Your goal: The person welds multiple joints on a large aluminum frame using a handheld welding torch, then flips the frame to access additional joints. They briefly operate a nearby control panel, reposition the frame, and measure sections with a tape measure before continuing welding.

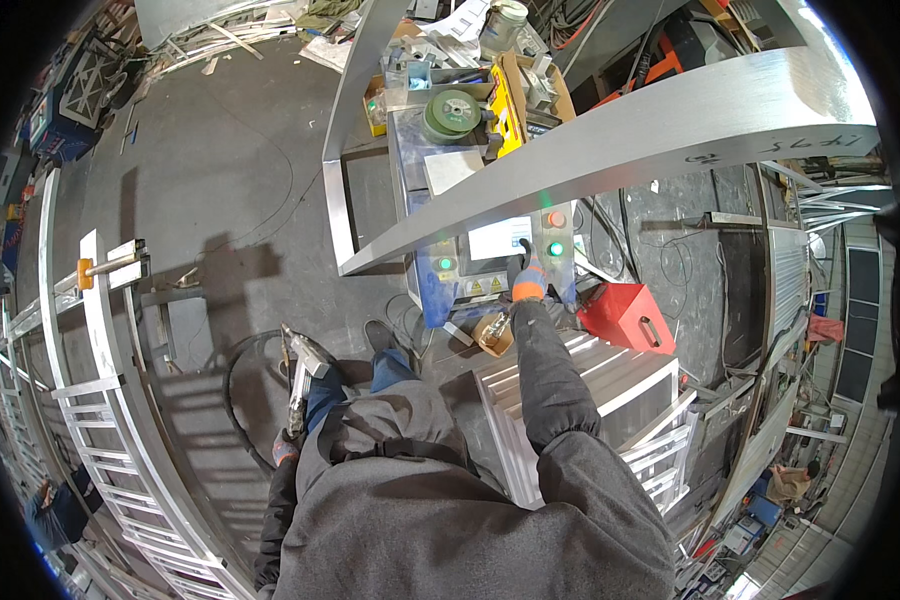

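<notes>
We wear a thick dark grey hooded sweatshirt whose slack hood lies bunched at the collar, the fabric creased across chest and shoulders. Both sleeves are the same grey, long and wrinkled down to the wrists. Our right hand (527,283) is in a knitted work glove, grey-blue with an orange cuff and dark fingertips. Our left hand (286,447) shows a glove with an orange-red cuff. Below the hem, blue trousers and dark shoes appear.

Right hand (528,280) outstretched, finger extended; left hand (285,447) lowered, gripping.
</notes>
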Action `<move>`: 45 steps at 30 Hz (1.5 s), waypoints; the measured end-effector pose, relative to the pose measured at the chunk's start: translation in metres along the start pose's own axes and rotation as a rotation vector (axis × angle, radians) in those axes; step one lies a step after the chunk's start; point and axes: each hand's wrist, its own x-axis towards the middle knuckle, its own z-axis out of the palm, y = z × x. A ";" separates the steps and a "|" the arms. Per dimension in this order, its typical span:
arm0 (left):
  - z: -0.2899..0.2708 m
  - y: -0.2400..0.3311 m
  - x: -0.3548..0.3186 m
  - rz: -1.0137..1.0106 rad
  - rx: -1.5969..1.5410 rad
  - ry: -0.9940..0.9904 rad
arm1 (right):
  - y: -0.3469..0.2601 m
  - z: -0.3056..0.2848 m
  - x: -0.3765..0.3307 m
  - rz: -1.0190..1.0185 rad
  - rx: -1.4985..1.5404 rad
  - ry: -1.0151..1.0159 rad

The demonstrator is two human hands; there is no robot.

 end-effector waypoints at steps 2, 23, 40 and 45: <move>0.000 0.000 0.001 -0.004 -0.003 0.007 | 0.000 0.001 0.003 -0.046 0.032 0.032; -0.011 0.021 -0.011 -0.081 0.098 0.016 | -0.027 -0.045 -0.024 0.162 0.418 -0.030; -0.018 0.036 -0.020 -0.097 0.091 -0.071 | 0.053 0.041 0.022 -0.047 -0.204 0.054; -0.032 0.073 -0.050 -0.150 -0.077 -0.021 | 0.047 0.023 0.004 -0.231 0.239 0.071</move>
